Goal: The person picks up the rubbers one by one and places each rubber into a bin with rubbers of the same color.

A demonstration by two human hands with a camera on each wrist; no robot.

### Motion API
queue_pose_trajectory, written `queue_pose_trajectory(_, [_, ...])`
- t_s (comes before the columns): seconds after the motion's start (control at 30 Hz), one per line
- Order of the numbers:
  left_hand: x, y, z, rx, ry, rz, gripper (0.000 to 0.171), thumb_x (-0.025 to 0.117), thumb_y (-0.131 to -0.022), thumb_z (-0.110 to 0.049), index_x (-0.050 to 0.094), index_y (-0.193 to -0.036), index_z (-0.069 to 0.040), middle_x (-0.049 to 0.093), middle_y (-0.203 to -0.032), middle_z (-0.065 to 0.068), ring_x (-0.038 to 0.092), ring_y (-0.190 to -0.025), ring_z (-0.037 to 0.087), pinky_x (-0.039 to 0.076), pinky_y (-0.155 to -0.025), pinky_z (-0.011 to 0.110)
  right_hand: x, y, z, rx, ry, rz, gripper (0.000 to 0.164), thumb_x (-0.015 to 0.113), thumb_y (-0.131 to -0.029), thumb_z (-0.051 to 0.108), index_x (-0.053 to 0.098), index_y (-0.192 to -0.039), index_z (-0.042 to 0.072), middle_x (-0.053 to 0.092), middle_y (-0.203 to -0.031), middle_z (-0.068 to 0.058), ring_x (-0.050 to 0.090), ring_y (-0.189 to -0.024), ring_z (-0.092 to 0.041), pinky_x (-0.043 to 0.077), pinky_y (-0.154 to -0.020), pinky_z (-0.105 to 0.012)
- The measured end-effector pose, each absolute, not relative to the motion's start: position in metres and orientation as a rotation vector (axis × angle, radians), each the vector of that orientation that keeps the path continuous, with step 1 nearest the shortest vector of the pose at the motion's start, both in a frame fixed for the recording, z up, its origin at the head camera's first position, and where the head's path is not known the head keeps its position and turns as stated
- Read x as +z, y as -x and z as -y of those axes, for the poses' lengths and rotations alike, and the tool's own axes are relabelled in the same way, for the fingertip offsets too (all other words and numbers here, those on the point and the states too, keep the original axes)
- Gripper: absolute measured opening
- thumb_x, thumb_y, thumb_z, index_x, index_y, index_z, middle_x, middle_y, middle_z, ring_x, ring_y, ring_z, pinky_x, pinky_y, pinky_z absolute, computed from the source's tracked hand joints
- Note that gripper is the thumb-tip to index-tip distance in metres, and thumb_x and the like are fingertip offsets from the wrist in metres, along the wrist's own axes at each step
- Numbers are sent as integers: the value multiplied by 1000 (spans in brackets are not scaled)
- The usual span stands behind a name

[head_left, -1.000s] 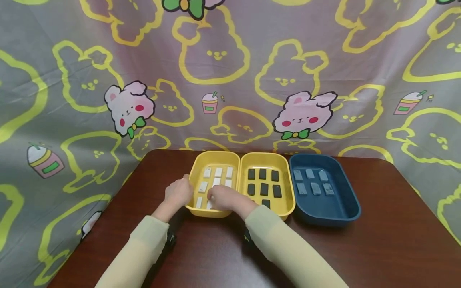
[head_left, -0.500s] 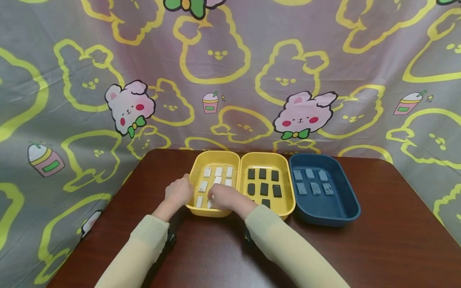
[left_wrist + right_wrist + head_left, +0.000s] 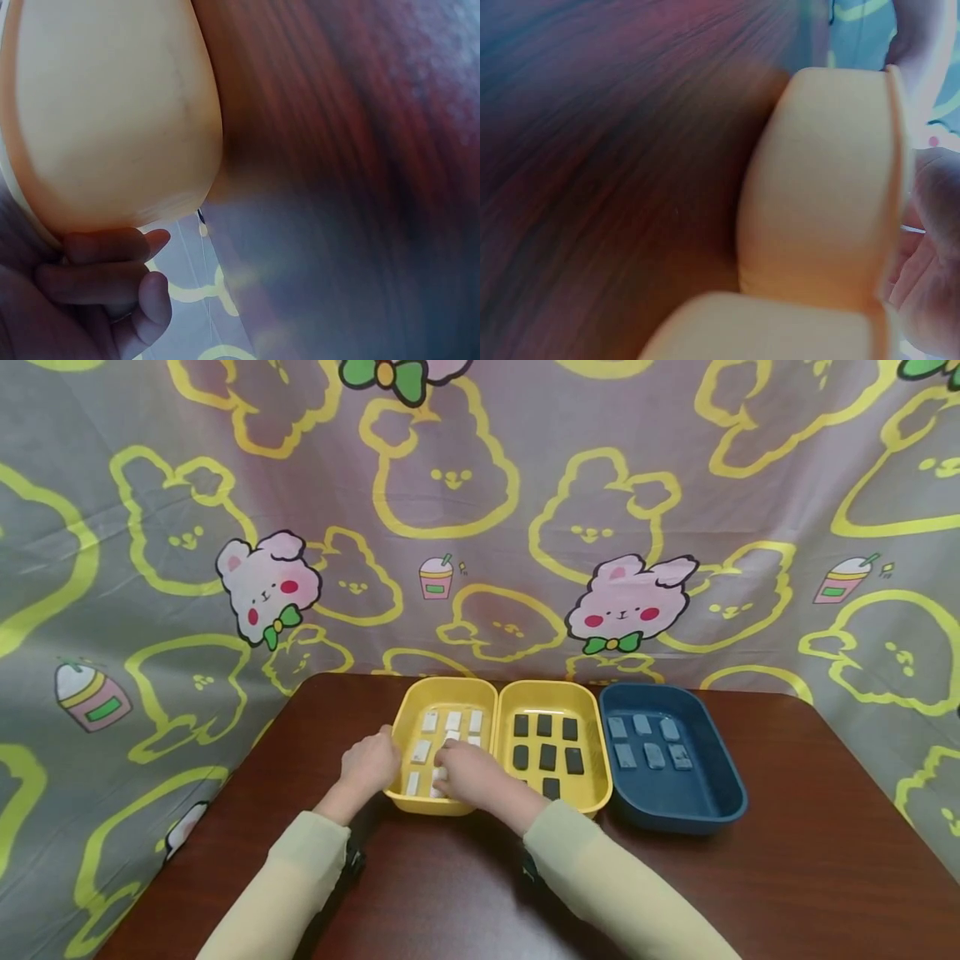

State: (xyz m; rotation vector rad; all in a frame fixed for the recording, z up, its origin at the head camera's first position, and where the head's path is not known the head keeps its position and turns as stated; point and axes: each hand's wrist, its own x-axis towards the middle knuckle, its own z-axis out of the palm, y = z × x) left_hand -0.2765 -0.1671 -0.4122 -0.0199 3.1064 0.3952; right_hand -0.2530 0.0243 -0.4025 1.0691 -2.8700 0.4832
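Note:
My left hand (image 3: 371, 768) holds the left rim of the left yellow bin (image 3: 442, 807). In the left wrist view, its curled fingers (image 3: 105, 281) lie against the bin's outer wall. My right hand (image 3: 472, 774) reaches down over the same bin from the right, its fingers curled at a small white block (image 3: 437, 783) in the front row. Other white blocks (image 3: 422, 752) lie in rows on the bin's floor, and the hand covers part of them. In the right wrist view, the bin's wall (image 3: 821, 187) hides the fingertips of the right hand (image 3: 930, 247).
A second yellow bin (image 3: 606, 777) with rows of black blocks (image 3: 548, 757) stands against the first. To its right is a dark blue bin (image 3: 738, 789) holding grey-blue blocks (image 3: 654, 755). The brown table (image 3: 465, 893) ends at a patterned cloth (image 3: 495, 560) behind.
My right hand has shifted slightly, and more of the white block at its fingertips shows. My left hand keeps its hold on the rim. The whole head view has moved a little.

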Motion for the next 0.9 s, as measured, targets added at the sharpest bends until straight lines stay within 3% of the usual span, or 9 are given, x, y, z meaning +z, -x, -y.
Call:
queue_pose_trajectory(0.3, [-410, 282, 167, 410, 20, -3100, 34, 45, -98, -17, 49, -124, 4, 55, -76, 11, 54, -63, 26, 47, -61, 43, -381, 222, -94, 466, -1059, 2671, 30, 71, -89, 26, 67, -109, 4, 62, -107, -7, 61, -97, -21, 50, -84, -37])
queue_pose_trajectory(0.47, [-408, 282, 170, 426, 3, -3098, 33, 47, -98, -22, 52, -119, 3, 55, -74, 10, 54, -63, 25, 45, -59, 42, -372, 205, -151, 387, -882, 2728, 39, 73, -87, 34, 66, -115, 8, 61, -115, -6, 60, -102, -21, 51, -87, -39])
queue_pose_trajectory(0.73, [-396, 260, 183, 393, -112, -3188, 72, 49, -94, -57, 49, -131, 5, 63, -80, 14, 57, -61, 24, 44, -53, 38, -373, 178, -250, 222, -699, 2741, 52, 78, -82, 34, 62, -121, 4, 59, -122, -15, 58, -109, -33, 51, -85, -50])
queue_pose_trajectory(0.83, [-388, 247, 190, 316, -209, -3231, 73, 50, -94, -57, 49, -131, 5, 65, -102, 22, 63, -82, 33, 50, -64, 45, -374, 167, -285, 193, -613, 2761, 57, 78, -80, 37, 62, -123, 3, 58, -123, -20, 57, -109, -37, 51, -82, -53])
queue_pose_trajectory(0.9, [-383, 239, 195, 245, -296, -3228, 74, 52, -94, -56, 48, -134, 6, 59, -119, 26, 59, -103, 39, 50, -77, 51, -374, 161, -305, 168, -554, 2785, 62, 79, -79, 40, 61, -125, 2, 56, -124, -23, 55, -109, -41, 50, -81, -55])
